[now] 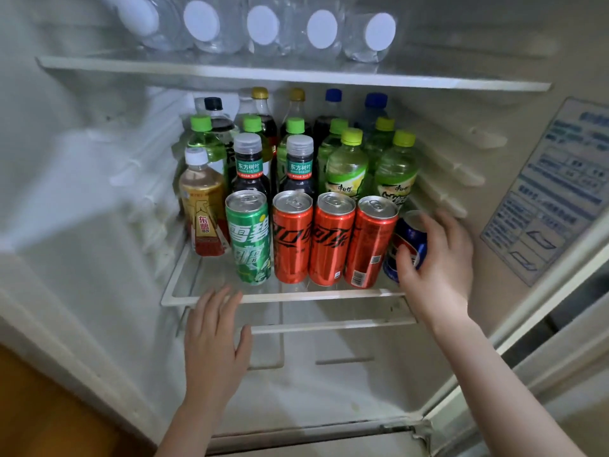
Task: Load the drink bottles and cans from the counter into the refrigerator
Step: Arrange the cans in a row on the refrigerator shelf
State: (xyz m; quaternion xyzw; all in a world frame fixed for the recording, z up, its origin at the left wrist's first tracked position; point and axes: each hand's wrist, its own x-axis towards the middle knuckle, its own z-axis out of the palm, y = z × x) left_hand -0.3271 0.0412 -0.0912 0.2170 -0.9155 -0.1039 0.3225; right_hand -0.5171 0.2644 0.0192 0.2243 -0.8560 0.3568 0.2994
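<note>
While right hand [435, 258] grips blue can [408, 237], shelf [296, 295] front-left open.

The left hand [214, 344] sits low in the view, at about 7 o'clock from the centre. Its back faces the camera, its fingers are straight and close together and point to 12 o'clock, and its thumb spreads out toward 2 o'clock. It holds nothing. The left forearm [197, 417] comes up bare from the bottom edge at 7 o'clock.

The right hand [435, 258] is at about 3 o'clock, higher and further forward than the left. Its fingers curl over the top and its thumb lies across the near side of a blue can [408, 237], which it grips. The right forearm [501, 384] runs bare from the 5 o'clock corner, the wrist straight.
</note>
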